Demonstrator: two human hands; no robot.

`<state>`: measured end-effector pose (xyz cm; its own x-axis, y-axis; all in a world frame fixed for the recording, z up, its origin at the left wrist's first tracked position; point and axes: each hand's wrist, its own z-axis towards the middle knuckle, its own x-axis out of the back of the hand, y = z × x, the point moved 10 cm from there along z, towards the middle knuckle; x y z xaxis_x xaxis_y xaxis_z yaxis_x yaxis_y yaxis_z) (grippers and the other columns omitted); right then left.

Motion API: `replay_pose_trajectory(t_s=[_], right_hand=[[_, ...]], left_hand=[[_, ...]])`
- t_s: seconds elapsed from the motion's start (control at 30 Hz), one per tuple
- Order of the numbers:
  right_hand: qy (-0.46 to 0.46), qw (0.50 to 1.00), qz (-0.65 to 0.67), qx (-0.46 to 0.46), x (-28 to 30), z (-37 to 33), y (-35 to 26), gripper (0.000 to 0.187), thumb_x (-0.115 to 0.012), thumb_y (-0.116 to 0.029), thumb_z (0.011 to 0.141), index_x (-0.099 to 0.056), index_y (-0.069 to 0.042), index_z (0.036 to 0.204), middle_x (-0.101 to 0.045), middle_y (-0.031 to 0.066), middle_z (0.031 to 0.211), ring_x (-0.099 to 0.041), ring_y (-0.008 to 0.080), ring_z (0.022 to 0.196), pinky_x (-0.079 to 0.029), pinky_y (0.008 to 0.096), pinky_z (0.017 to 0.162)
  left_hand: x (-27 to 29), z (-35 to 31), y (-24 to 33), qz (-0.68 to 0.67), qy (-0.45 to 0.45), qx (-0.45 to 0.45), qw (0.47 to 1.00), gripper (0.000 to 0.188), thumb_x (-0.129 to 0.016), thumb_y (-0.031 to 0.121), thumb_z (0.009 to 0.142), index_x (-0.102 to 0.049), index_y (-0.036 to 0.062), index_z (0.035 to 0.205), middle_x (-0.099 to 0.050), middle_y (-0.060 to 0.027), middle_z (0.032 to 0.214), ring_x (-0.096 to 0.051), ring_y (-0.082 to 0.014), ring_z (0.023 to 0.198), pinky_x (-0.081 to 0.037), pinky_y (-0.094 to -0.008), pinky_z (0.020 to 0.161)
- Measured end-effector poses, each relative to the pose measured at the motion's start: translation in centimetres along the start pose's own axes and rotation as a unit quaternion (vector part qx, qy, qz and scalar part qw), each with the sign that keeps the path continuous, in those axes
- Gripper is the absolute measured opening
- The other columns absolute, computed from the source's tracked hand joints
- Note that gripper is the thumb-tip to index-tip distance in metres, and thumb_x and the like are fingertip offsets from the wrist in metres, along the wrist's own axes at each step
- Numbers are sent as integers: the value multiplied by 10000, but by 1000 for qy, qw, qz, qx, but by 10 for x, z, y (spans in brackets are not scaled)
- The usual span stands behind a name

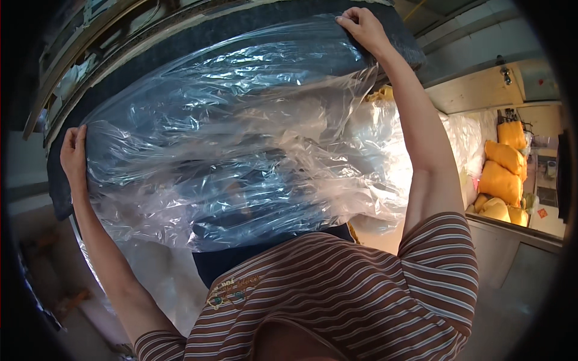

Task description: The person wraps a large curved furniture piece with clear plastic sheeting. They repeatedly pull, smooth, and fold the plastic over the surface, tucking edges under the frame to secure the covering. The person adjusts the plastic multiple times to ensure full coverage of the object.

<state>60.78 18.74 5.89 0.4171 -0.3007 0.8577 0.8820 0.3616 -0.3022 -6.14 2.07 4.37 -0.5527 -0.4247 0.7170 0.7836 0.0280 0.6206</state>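
A wide sheet of clear plastic film (241,114) stretches between my two hands, wrinkled and shiny, over a dark padded board (198,42) and down toward my body. My left hand (74,151) pinches the film at its left end, beside the board's left edge. Up at the far right, my right hand (363,29) grips the film's upper corner with curled fingers. Both arms are spread wide apart. Whether the film is a single sheet or a bag, I cannot tell.
Metal rails (90,66) run along the board's far side. To the right, orange bundles (504,174) sit on a shelf under a pale wooden panel (481,90). More crumpled clear plastic (466,141) lies beside them.
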Motion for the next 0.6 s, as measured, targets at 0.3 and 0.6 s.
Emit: replay_pose_trajectory(t_s=[0.3,0.6], right_hand=[[62,976,203,-50,55,-28,-53,150,-589,-117,899,-534,-22,1001,-586,46,829,-546,135,750,-463,283,690],[33,886,392,-246,21,-178,65,238,-637,-189,881,-594,-67,1081,-577,-24,904,-525,65,816,-432,217,745]], left_hand=[[5,2,6,28,-5,-9,1000,262,-596,267,928,-574,17,853,-501,13,733,-444,-61,719,-378,-205,692],[1,1,11,57,-17,-14,998,294,-595,300,935,-548,38,809,-455,32,714,-395,-59,681,-343,-194,642]])
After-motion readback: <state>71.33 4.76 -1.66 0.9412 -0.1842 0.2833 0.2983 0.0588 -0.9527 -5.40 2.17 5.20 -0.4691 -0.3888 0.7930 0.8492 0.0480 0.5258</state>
